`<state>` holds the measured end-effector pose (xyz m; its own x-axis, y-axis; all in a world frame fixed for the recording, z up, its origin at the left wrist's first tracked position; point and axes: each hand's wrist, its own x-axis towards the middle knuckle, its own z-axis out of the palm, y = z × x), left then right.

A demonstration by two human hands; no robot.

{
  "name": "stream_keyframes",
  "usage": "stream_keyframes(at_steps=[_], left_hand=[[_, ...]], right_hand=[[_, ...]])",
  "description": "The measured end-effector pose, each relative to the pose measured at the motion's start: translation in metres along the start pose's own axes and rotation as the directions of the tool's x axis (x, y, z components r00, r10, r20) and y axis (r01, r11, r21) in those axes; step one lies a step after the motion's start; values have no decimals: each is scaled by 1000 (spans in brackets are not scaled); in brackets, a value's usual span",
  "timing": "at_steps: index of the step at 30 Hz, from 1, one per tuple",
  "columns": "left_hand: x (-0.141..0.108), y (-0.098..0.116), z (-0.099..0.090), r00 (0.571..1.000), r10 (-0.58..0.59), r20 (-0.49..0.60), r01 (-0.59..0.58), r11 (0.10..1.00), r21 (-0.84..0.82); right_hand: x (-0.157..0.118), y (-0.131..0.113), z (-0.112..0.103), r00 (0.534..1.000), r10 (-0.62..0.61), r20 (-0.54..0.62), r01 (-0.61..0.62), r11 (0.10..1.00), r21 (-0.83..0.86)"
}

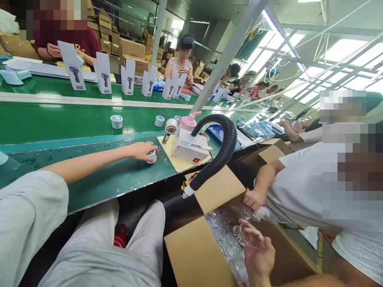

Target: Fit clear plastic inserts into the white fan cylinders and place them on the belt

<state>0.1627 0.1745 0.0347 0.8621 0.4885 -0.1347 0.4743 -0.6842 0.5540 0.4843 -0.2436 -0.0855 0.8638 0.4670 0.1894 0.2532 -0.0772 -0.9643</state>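
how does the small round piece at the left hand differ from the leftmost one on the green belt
The near piece is partly covered by the left hand; the belt piece stands upright and untouched, its top in view. The near piece is at the darker worktop, while the belt piece sits farther off on the brighter green belt. Both look pale, short and round.

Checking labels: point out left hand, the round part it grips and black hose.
Left hand (141, 150), head view: back of hand.
Round part (152, 158), head view: its visible side.
Black hose (229, 137), head view: its bend.
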Motion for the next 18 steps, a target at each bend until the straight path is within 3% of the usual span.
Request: stream_keyframes(at_steps=[2,3,5,6,8,9,11,13,15,18], left_hand=[[-33,1,12,998,-63,-2,62,985,-161],[-51,4,22,996,-90,22,93,964,-248],[-84,14,44,987,-121,110,156,900,-406],[-100,20,56,979,-123,165,187,863,-470],[-126,32,76,955,-102,278,247,792,-558],[-137,37,84,939,-86,333,278,761,-587],[-156,42,94,917,-40,396,297,734,-612],[-171,43,99,945,-8,327,211,778,-592],[-182,42,102,987,0,160,85,848,-524],[-195,39,109,999,-20,-35,1,873,-487]], right_hand=[[-31,-23,21,970,-31,242,3,993,117],[-49,-36,38,919,-84,385,31,989,143],[-83,-63,77,741,-236,629,217,970,109],[-99,-75,98,634,-319,705,377,923,79],[-125,-97,138,466,-435,771,656,754,29],[-135,-105,156,416,-480,772,750,662,7],[-148,-113,181,404,-501,765,837,540,-89],[-155,-115,195,414,-462,784,846,513,-145],[-157,-115,199,386,-398,832,811,576,-101],[-159,-116,198,352,-316,881,641,767,18]])
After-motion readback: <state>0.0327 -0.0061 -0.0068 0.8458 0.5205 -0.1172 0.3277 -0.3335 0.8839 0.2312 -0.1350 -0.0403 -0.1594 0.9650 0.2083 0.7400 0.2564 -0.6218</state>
